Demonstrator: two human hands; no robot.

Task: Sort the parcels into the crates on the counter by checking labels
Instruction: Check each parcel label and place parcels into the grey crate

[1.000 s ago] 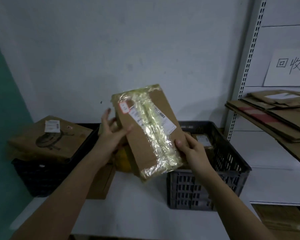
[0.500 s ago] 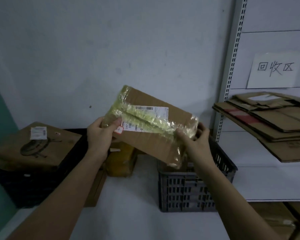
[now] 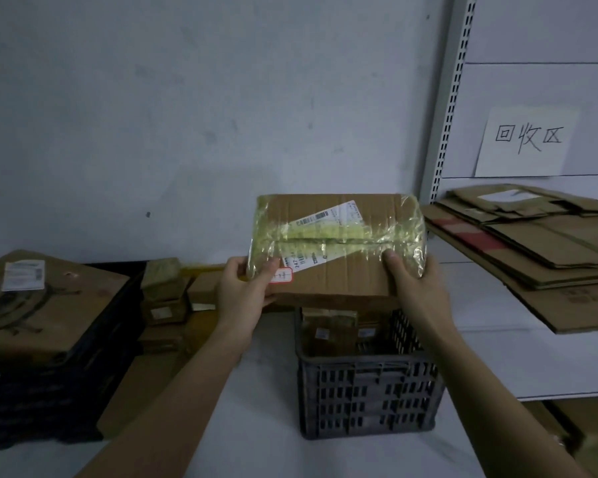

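We've got the parcel [image 3: 337,246] clamped at both ends, left hand [image 3: 247,291] and right hand [image 3: 413,284], label side up so it reads. It's level, right above the grey crate [image 3: 366,395], probably its bin.

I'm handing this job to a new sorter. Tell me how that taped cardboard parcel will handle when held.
The taped parcel probably stays stiff: its cardboard faces look flat. The glossy tape may be slippery where the right hand grips. The left hand holds it too, so perhaps it is bulky, not necessarily heavy.
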